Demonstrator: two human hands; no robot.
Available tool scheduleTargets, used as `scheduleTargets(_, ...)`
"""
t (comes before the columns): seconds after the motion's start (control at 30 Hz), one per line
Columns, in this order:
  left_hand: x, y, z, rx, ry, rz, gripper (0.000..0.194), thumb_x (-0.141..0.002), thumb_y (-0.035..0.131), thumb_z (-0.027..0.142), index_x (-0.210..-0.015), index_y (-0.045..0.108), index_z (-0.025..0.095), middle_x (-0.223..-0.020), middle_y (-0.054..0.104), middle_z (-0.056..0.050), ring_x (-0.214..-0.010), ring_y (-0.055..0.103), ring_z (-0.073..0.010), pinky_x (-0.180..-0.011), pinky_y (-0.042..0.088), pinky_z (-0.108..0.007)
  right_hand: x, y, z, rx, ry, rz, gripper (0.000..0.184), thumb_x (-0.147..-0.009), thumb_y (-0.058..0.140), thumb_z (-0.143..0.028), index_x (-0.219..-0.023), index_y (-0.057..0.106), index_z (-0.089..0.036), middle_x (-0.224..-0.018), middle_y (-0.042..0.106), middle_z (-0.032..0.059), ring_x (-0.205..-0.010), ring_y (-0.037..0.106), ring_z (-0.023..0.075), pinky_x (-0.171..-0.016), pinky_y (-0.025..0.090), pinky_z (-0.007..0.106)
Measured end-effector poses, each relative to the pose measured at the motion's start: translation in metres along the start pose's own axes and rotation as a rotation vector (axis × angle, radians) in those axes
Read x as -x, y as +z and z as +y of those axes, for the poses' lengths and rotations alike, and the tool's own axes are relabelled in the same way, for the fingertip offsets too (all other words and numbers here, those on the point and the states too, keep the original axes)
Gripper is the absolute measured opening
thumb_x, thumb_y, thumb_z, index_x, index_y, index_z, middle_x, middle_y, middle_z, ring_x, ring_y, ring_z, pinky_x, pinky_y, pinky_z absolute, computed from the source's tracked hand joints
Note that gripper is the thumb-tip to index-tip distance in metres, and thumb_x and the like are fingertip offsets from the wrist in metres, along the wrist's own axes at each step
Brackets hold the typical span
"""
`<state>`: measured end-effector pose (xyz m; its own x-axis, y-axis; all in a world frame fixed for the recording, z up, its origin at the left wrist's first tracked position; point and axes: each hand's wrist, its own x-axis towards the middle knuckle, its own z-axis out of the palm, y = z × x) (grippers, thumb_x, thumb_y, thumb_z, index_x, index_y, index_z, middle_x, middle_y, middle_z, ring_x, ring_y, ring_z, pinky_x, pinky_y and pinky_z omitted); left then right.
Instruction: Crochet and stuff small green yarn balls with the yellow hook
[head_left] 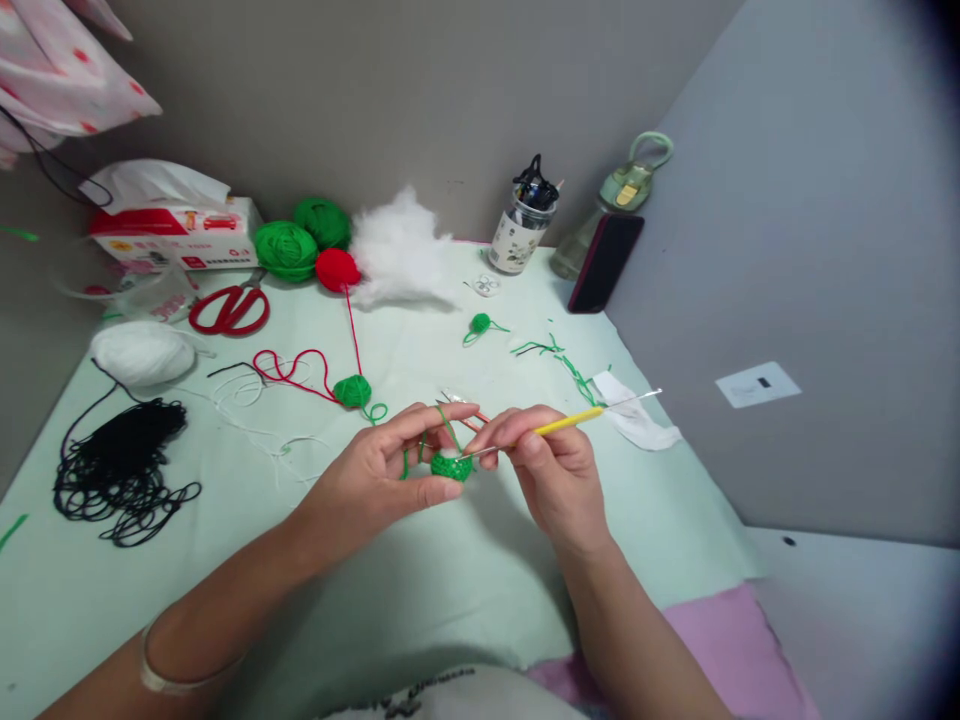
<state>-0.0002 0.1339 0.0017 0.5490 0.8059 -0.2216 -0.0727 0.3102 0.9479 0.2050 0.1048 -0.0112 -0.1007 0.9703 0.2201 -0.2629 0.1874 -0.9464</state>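
Note:
Between thumb and fingers, my left hand (pixel 382 465) pinches a small green crocheted piece (pixel 451 467) with some white stuffing showing at its top. Green yarn runs up from the piece over my raised left index finger. My right hand (pixel 559 480) grips a crochet hook (pixel 568 422) with a yellow handle, held nearly level. The hook's tip meets the upper edge of the green piece, and its other thin metal end points right. A small green yarn ball (pixel 352 391) lies just beyond my left hand. Behind my fingers, a reddish tool is partly hidden.
At the back stand a tissue pack (pixel 180 235), green yarn balls (pixel 286 251), a red ball (pixel 338 270), white stuffing (pixel 405 250), a pen jar (pixel 519 235), a bottle (pixel 581 235) and a phone (pixel 606 263). Red scissors (pixel 231 308), white yarn (pixel 142 352) and black yarn (pixel 131 465) lie left.

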Motion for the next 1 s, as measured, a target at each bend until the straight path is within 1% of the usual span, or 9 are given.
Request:
scheduleTargets(0.1,0.0,0.0,0.001,-0.043,0.016,0.005,0.052,-0.079,0.085,0.031,-0.129,0.074,0.038,-0.098,0.058,-0.001,-0.099,0.056,-0.0208,-0.096,0.044,-0.036,0.001,0.0,-0.001,0.04,-0.028,-0.021,0.017,-0.101,0.062,-0.035,-0.098,0.076,-0.026,-0.094,0.079,0.005,-0.079,0.07,0.0174,-0.075,0.056,0.034)
scheduleTargets(0.27,0.0,0.001,0.004,-0.147,0.039,0.03,0.053,-0.08,0.08,0.023,-0.13,0.073,0.037,-0.097,0.058,0.0,-0.098,0.057,-0.0195,-0.096,0.045,-0.035,0.001,0.0,-0.006,0.191,-0.088,-0.048,0.019,-0.103,0.058,-0.028,-0.102,0.077,-0.025,-0.095,0.078,0.005,-0.086,0.071,0.0172,-0.077,0.057,0.032)
scheduleTargets(0.43,-0.001,0.002,0.005,-0.293,0.039,0.05,0.052,-0.08,0.074,0.017,-0.129,0.074,0.034,-0.096,0.059,-0.001,-0.096,0.057,-0.0199,-0.095,0.046,-0.036,0.001,-0.005,-0.013,0.424,-0.163,-0.16,0.018,-0.103,0.057,-0.022,-0.101,0.075,-0.025,-0.093,0.078,0.0054,-0.09,0.073,0.0209,-0.086,0.058,0.04)
scheduleTargets(0.5,-0.002,0.002,0.004,-0.333,0.044,0.045,0.051,-0.08,0.073,0.017,-0.128,0.074,0.034,-0.095,0.06,-0.001,-0.094,0.057,-0.0201,-0.095,0.046,-0.036,0.0,-0.006,-0.015,0.511,-0.185,-0.212,0.017,-0.102,0.057,-0.02,-0.103,0.073,-0.025,-0.093,0.078,0.0054,-0.091,0.073,0.0214,-0.086,0.059,0.041)
scheduleTargets(0.67,-0.003,0.004,0.001,-0.332,0.032,0.112,0.05,-0.081,0.072,0.019,-0.13,0.073,0.031,-0.095,0.061,-0.001,-0.092,0.058,-0.0197,-0.088,0.049,-0.033,0.0,-0.002,-0.015,0.677,-0.366,-0.268,0.019,-0.101,0.056,-0.015,-0.108,0.071,-0.025,-0.097,0.077,0.0073,-0.091,0.071,0.0203,-0.083,0.059,0.04)
scheduleTargets(0.73,-0.002,0.005,0.001,-0.328,0.034,0.129,0.05,-0.081,0.073,0.02,-0.13,0.073,0.03,-0.093,0.062,-0.001,-0.09,0.059,-0.0196,-0.087,0.05,-0.033,-0.001,-0.003,-0.016,0.668,-0.354,-0.271,0.018,-0.102,0.055,-0.016,-0.105,0.071,-0.024,-0.097,0.077,0.0077,-0.09,0.071,0.0203,-0.084,0.059,0.041)
scheduleTargets(0.87,-0.001,0.007,-0.001,-0.406,0.095,0.035,0.047,-0.078,0.076,0.017,-0.122,0.077,0.031,-0.089,0.065,0.0,-0.089,0.062,-0.0199,-0.091,0.051,-0.034,-0.003,-0.01,-0.018,0.518,-0.203,-0.318,0.017,-0.102,0.055,-0.018,-0.101,0.071,-0.024,-0.09,0.076,0.0056,-0.089,0.073,0.0198,-0.086,0.059,0.04)
scheduleTargets(0.93,-0.002,0.007,-0.002,-0.43,0.103,0.046,0.048,-0.077,0.075,0.016,-0.123,0.077,0.031,-0.089,0.066,0.0,-0.09,0.063,-0.0204,-0.091,0.051,-0.034,-0.003,-0.01,-0.016,0.553,-0.229,-0.338,0.017,-0.102,0.056,-0.016,-0.103,0.07,-0.024,-0.09,0.075,0.0054,-0.089,0.072,0.0194,-0.084,0.059,0.039)
scheduleTargets(1.0,-0.003,0.007,-0.002,-0.404,0.075,0.113,0.052,-0.077,0.074,0.016,-0.128,0.075,0.03,-0.091,0.067,0.0,-0.09,0.063,-0.0205,-0.089,0.051,-0.034,0.0,-0.006,-0.012,0.67,-0.324,-0.321,0.019,-0.101,0.056,-0.014,-0.106,0.07,-0.025,-0.094,0.075,0.0065,-0.089,0.07,0.0193,-0.079,0.059,0.037)
